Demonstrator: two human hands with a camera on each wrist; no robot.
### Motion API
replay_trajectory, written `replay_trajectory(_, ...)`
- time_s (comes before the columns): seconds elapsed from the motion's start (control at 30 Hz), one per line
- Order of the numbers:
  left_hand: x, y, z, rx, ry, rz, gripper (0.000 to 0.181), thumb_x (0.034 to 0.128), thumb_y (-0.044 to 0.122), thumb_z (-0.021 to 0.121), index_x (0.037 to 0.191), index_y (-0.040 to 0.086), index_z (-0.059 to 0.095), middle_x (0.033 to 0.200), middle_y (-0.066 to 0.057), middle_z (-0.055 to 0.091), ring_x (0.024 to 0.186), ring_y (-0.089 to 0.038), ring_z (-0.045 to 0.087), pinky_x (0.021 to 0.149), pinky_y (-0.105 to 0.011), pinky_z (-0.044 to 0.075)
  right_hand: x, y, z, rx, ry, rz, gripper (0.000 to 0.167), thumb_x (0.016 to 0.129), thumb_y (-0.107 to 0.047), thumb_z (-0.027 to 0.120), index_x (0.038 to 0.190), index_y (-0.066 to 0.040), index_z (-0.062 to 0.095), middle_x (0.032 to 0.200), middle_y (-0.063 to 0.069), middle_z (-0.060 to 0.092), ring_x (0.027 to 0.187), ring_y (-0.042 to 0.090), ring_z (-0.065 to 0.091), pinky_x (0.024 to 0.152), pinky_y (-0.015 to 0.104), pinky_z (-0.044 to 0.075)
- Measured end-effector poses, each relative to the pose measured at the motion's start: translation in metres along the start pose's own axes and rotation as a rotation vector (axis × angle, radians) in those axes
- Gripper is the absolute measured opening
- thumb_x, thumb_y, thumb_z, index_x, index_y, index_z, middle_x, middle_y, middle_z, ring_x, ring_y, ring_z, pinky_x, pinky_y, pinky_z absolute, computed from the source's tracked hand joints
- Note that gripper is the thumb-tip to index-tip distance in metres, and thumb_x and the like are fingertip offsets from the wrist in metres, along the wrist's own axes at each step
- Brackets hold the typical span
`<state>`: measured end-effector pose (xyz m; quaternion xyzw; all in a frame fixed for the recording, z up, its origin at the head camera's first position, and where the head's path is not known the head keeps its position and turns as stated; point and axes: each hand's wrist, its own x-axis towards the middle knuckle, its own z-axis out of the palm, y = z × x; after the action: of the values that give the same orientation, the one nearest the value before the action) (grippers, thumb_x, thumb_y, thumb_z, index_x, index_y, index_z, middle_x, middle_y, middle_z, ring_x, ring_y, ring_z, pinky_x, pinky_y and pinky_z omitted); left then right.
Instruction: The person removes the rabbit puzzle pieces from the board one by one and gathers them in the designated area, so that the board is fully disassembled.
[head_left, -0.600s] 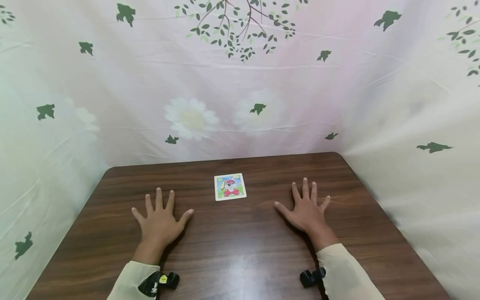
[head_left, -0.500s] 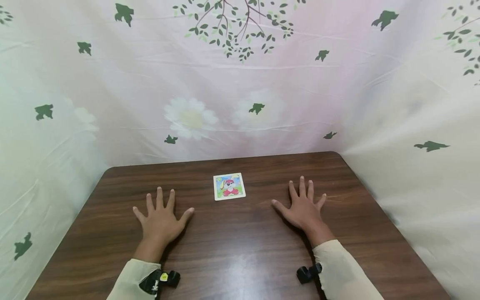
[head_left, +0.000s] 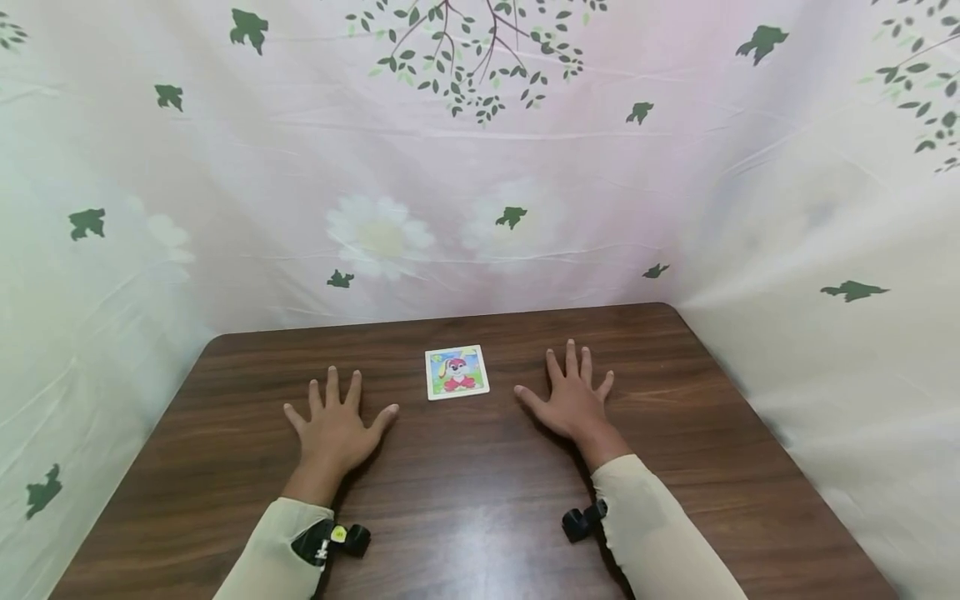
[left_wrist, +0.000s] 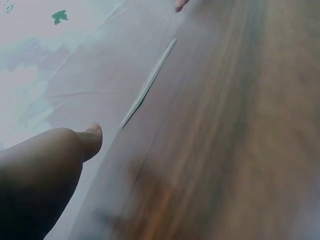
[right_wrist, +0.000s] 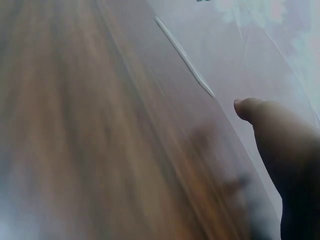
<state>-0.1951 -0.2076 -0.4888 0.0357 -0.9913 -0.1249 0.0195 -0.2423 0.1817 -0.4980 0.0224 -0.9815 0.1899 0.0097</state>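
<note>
A square picture card or board (head_left: 457,372) with a light border and a pink-and-white cartoon animal lies flat near the back of the table. To its left is the left hand (head_left: 336,435), palm down with fingers spread, holding nothing. The right hand (head_left: 576,406), also palm down and spread, is to its right. Neither hand touches the square. In the left wrist view the square (left_wrist: 149,84) appears as a thin strip beyond the left thumb (left_wrist: 90,141). The right wrist view has it edge-on (right_wrist: 185,57) beside the right thumb (right_wrist: 247,109).
A dark wood-grain table (head_left: 465,475) with rounded back corners fills the lower part of the head view. Pale cloth (head_left: 450,167) printed with leaves, birds and flowers stands behind it and along both sides. Each sleeve has a small black device at the wrist.
Both hands have moved inward and slightly forward, the right one farther, so they are nearer the square. The fingers stay spread.
</note>
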Motion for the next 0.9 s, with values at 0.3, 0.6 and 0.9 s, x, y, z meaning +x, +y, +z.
replay_trajectory(0.3, 0.016, 0.011, 0.010, -0.050, -0.009, 0.046, 0.110, 0.0977, 0.089, 0.040, 0.176, 0.013, 0.023, 0.182, -0.029, 0.005, 0.166, -0.062, 0.005, 0.118, -0.093, -0.007, 0.019, -0.030, 0.014, 0.021, 0.002, -0.038, 0.102, 0.100, -0.080, 0.050, 0.175, -0.016, 0.026, 0.186, 0.019, -0.001, 0.172, 0.047, -0.004, 0.122, 0.088, -0.004)
replay_trajectory(0.6, 0.035, 0.022, 0.016, -0.110, -0.012, 0.083, 0.106, 0.0988, 0.085, 0.046, 0.174, 0.013, 0.028, 0.182, -0.028, 0.011, 0.166, -0.061, 0.010, 0.119, -0.091, -0.006, 0.041, -0.054, 0.019, 0.080, 0.029, -0.108, 0.092, 0.102, -0.072, 0.055, 0.172, -0.014, 0.036, 0.184, 0.019, 0.012, 0.172, 0.045, 0.004, 0.124, 0.086, 0.004)
replay_trajectory(0.9, 0.052, 0.030, 0.024, -0.121, -0.025, 0.166, 0.097, 0.1009, 0.077, 0.054, 0.172, 0.014, 0.035, 0.181, -0.026, 0.020, 0.166, -0.057, 0.016, 0.122, -0.089, -0.002, 0.057, -0.072, 0.029, 0.152, 0.064, -0.219, 0.077, 0.104, -0.062, 0.061, 0.163, -0.013, 0.051, 0.180, 0.014, 0.030, 0.171, 0.036, 0.016, 0.124, 0.077, 0.014)
